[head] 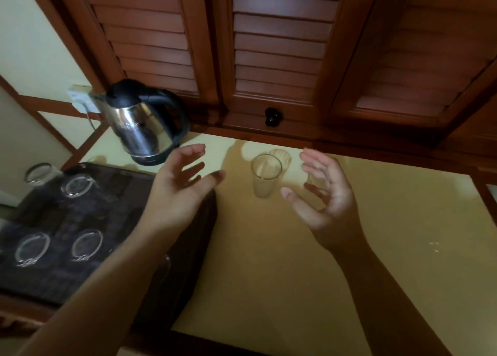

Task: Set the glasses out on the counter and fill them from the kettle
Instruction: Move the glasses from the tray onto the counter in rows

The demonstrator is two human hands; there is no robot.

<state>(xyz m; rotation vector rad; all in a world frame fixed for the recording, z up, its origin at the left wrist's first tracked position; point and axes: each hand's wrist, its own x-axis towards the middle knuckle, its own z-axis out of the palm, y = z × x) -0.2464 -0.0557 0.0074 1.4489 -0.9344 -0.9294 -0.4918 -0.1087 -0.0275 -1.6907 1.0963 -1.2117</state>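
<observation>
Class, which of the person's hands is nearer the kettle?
Left. The left hand hovers open just in front of the kettle, near its base. The right hand is farther off, beyond the upright glass.

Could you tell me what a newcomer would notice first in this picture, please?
Two open, empty hands, left hand and right hand, hover either side of a clear glass standing upright on the yellow counter. Behind on the left stands a shiny steel kettle, with more glasses upside down on a dark tray nearer left.
</observation>
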